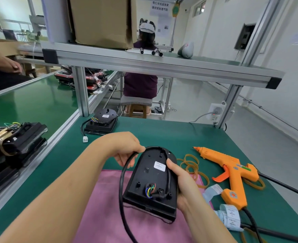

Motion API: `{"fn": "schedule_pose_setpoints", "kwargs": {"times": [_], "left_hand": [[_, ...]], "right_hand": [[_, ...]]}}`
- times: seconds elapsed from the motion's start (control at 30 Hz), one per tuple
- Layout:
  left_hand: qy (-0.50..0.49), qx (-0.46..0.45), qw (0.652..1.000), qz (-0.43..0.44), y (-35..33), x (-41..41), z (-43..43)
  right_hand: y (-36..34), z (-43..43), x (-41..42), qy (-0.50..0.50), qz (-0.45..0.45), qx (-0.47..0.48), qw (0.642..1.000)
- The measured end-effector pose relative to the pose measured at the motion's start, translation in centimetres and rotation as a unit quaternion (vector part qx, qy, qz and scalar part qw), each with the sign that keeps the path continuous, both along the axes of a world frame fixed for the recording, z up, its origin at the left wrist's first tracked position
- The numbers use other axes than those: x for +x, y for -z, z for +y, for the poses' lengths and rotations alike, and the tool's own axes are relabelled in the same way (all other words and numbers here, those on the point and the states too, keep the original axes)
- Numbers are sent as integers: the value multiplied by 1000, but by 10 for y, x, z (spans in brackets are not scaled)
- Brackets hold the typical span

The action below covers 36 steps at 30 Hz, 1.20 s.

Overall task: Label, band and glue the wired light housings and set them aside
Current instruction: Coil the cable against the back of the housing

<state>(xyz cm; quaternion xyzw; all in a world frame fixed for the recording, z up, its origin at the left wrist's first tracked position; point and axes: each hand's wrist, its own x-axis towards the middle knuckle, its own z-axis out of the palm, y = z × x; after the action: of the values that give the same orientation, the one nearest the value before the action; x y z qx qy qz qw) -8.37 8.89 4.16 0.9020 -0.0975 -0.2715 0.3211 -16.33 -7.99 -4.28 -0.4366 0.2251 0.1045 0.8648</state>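
Note:
A black light housing point(150, 183) is held back side up above the pink cloth point(109, 207). It carries a white label point(159, 166) and coloured wires point(150, 189) near its lower end. My right hand point(181, 183) grips the housing's right edge, thumb beside the label. My left hand point(127, 148) pinches the black cable point(125, 174) at the housing's top; the cable loops down on the left. An orange glue gun point(230, 172) lies to the right, with tan rubber bands point(190, 163) and a strip of labels point(228, 214) near it.
Another wired housing point(102, 122) lies at the far left of the green mat point(179, 134). More housings point(16, 141) are stacked on the conveyor at left. An aluminium shelf point(144, 62) with a cardboard box spans overhead. A person sits on a stool beyond.

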Motion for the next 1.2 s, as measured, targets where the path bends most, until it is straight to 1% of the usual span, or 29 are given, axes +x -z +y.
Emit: {"fn": "schedule_pose_setpoints", "kwargs": {"times": [0.27, 0.47, 0.57, 0.67, 0.73, 0.77, 0.8, 0.83, 0.87, 0.93, 0.97, 1.0, 1.07, 1.13, 1.2], "left_hand": [[-82, -56, 995, 32, 18, -5, 0], [-107, -122, 986, 44, 33, -11, 12], [-113, -129, 985, 9, 43, -15, 17], [-116, -126, 981, -92, 53, -19, 21], [-138, -160, 967, -143, 63, -25, 24], [-159, -187, 957, -153, 69, -28, 24], [-189, -222, 946, -145, 75, -33, 24], [-225, -269, 930, -108, 81, -37, 23], [-252, -331, 908, -48, 86, -40, 22], [-258, -433, 860, 78, 96, -45, 19], [-250, -458, 846, 113, 98, -47, 17], [-244, -471, 839, 120, 101, -50, 15], [-255, -488, 829, 95, 105, -52, 12], [-263, -491, 828, 68, 107, -54, 10], [-264, -492, 828, 56, 108, -55, 10]], "right_hand": [[3, 2, 35, -7, -19, -61, 998], [1, 8, 49, -12, -34, -108, 993], [2, 11, 50, -18, -47, -112, 992], [3, 12, 50, -29, -54, -105, 993], [4, 12, 50, -34, -55, -96, 993], [4, 12, 50, -35, -57, -91, 994], [3, 12, 50, -37, -61, -87, 994], [4, 13, 49, -39, -66, -85, 993], [4, 14, 49, -41, -71, -84, 993], [5, 16, 47, -41, -81, -91, 992], [5, 16, 46, -41, -84, -95, 991], [5, 17, 45, -41, -86, -98, 991], [5, 17, 43, -39, -93, -101, 990], [5, 15, 41, -46, -101, -107, 988], [4, 11, 40, -69, -101, -94, 988]]}}
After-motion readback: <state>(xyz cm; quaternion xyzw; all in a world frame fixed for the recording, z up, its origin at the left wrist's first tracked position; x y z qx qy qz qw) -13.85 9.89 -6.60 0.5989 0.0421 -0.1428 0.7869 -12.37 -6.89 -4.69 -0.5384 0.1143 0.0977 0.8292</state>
